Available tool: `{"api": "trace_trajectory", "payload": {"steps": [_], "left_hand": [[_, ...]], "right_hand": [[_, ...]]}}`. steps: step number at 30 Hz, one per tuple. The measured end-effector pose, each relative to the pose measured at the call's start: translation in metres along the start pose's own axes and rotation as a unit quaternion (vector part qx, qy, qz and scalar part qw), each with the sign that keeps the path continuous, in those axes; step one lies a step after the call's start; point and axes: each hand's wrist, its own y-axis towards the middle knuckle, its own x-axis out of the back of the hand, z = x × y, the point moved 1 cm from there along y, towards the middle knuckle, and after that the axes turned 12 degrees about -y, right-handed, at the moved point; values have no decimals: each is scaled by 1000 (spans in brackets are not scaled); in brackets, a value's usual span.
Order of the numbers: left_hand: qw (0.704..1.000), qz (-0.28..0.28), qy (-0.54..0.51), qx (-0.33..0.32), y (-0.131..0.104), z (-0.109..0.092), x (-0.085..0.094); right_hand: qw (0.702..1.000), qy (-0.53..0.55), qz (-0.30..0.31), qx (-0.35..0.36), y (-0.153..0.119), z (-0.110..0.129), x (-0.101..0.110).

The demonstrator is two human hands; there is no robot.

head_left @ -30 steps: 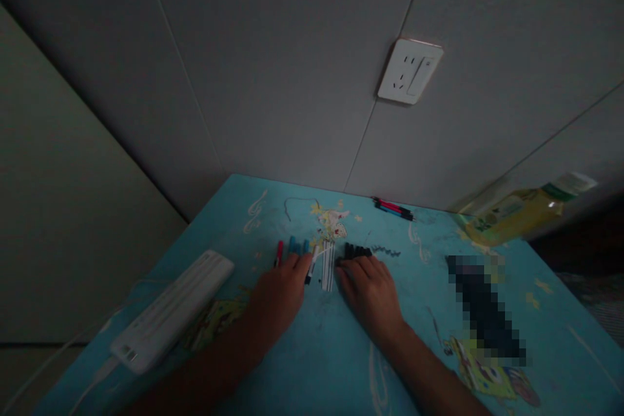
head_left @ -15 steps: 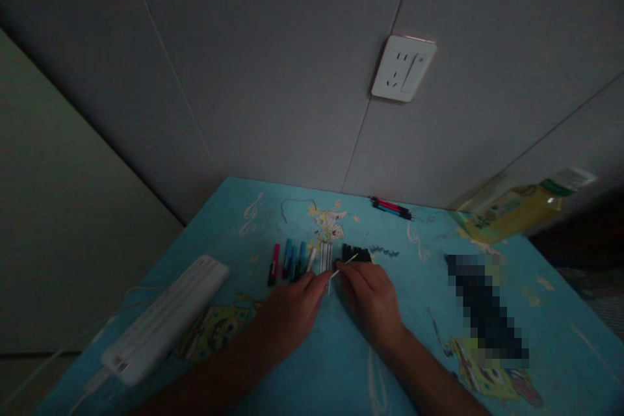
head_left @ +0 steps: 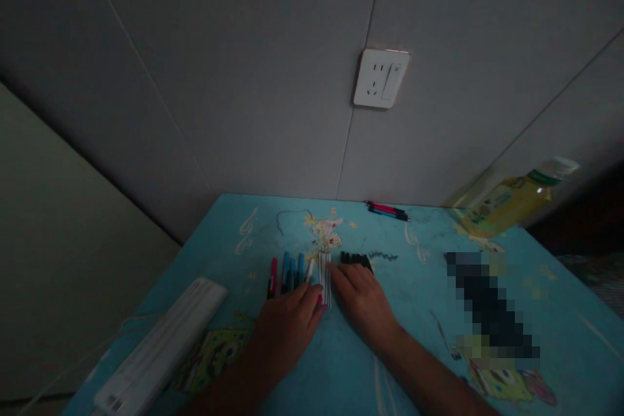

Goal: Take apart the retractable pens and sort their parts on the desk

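Note:
Several thin whitish sticks (head_left: 322, 270) lie side by side in front of me, between my two hands. My left hand (head_left: 291, 318) is closed at their left side, thumb and fingers together. A small pink bit (head_left: 320, 298) shows at its fingertips; what it belongs to is hidden. Stretched out from the right, my right hand (head_left: 363, 299) touches the sticks' right edge with its fingertips. Beyond its knuckles is a row of short black pieces (head_left: 355, 259), partly covered. Left of the sticks stand out a white pen (head_left: 310, 269), several blue pens (head_left: 286, 268) and a pink pen (head_left: 273, 275).
A white power strip (head_left: 163, 344) lies at the left of the blue patterned tablecloth (head_left: 263, 234). Near the wall are several slim red, blue and black pens (head_left: 387, 210). A bottle of yellow liquid (head_left: 511, 201) stands back right; a blurred-out dark object (head_left: 492, 305) lies at right.
The thin white stick held slantwise between both hands no longer shows there; the sticks lie in a row. My left hand has shifted slightly down and left. The view has tilted and shifted slightly.

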Motion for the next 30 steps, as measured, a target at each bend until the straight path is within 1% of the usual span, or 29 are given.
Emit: {"api": "trace_trajectory", "payload": {"steps": [6,9,16,21,24,30], "left_hand": [[999,17,12,-25,1,-2,-5],[999,29,13,-25,1,-2,-7],[998,54,37,-20,2,-3,-8],[996,44,70,-27,4,2,-14],[995,49,75,-35,3,5,-16],[996,48,66,-45,3,4,-15]], "right_hand": [[999,7,39,21,-5,8,8],[998,11,56,28,-7,14,11],[997,27,58,36,-8,16,9],[997,22,70,29,-6,17,9],[997,9,77,21,-4,19,10],[998,6,66,17,-5,19,7]]}}
